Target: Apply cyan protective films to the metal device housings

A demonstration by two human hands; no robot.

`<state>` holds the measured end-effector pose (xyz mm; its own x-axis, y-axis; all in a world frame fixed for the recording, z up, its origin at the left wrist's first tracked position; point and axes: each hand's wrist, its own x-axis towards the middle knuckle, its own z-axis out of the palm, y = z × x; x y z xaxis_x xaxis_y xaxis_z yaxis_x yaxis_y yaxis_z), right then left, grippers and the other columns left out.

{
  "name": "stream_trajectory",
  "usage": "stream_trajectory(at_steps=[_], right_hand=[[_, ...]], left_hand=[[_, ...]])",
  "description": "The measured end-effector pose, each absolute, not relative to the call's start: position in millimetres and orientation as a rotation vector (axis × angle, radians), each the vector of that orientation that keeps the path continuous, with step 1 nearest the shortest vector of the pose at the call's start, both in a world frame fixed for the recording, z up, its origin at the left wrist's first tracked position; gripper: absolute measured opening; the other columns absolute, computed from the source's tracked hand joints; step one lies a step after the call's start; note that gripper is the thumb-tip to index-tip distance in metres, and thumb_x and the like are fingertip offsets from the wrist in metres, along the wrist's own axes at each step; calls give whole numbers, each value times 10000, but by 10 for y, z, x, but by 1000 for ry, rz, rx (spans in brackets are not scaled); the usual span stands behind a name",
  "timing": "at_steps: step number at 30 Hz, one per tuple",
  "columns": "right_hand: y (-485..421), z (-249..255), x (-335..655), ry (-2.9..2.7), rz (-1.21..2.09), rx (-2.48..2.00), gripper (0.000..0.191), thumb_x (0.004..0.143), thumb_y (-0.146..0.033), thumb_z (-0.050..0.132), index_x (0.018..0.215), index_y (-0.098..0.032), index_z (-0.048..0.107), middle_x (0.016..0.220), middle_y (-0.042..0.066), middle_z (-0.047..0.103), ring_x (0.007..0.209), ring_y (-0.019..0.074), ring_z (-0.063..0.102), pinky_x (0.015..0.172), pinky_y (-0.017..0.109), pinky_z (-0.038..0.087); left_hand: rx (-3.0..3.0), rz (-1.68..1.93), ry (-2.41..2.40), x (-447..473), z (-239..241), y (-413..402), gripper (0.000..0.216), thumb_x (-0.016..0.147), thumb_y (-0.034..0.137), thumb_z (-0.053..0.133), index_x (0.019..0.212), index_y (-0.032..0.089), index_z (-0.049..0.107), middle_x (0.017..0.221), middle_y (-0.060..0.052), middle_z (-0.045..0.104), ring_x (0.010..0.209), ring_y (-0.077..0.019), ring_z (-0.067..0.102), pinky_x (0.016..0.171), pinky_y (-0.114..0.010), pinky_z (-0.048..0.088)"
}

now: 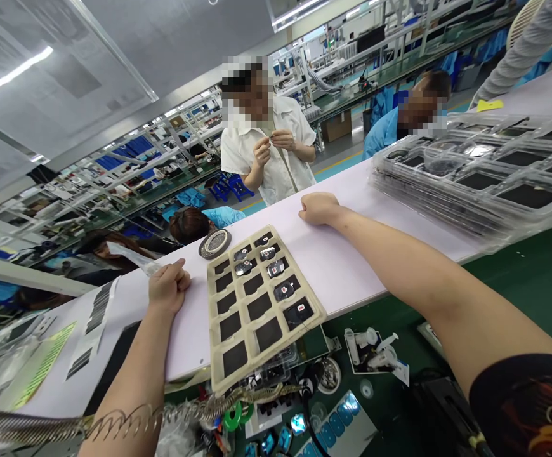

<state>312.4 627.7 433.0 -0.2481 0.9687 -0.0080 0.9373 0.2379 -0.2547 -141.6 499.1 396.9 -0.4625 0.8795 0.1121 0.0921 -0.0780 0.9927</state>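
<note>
My left hand (167,285) is closed at the left of the white shelf. A translucent plastic strip (133,257) sticks up from behind its knuckles, seemingly gripped in it. On the shelf's far edge rests my right hand (320,208), curled into a fist, with nothing showing in it. Between my hands lies a cream tray (267,343) with dark square pockets, tilted over the shelf's front edge. Several small black parts (285,291) with pale stickers sit in its right and upper pockets; other pockets show only dark lining. A round black-rimmed mesh disc (215,243) lies by the tray's far corner.
Stacked clear trays (452,203) stand at right. Below are a green bench (533,279), a coiled hose (128,424), blue film pieces (337,425) and a cup of small parts (328,374). Labelled sheets (92,327) lie left. Several co-workers, one in a white shirt (283,165), are beyond the shelf.
</note>
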Motion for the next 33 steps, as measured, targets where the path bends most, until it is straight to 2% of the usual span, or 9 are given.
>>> stream_trajectory(at_steps=[33], right_hand=[[6295, 4309, 3123, -2342, 318, -1816, 332, 1012, -379, 622, 1248, -198, 771, 1397, 161, 779, 1279, 342, 737, 1072, 426, 575]], left_hand=[[1053, 1608, 1586, -1398, 3981, 4984, 656, 754, 317, 922, 661, 251, 276, 530, 117, 264, 461, -58, 269, 420, -235, 242]])
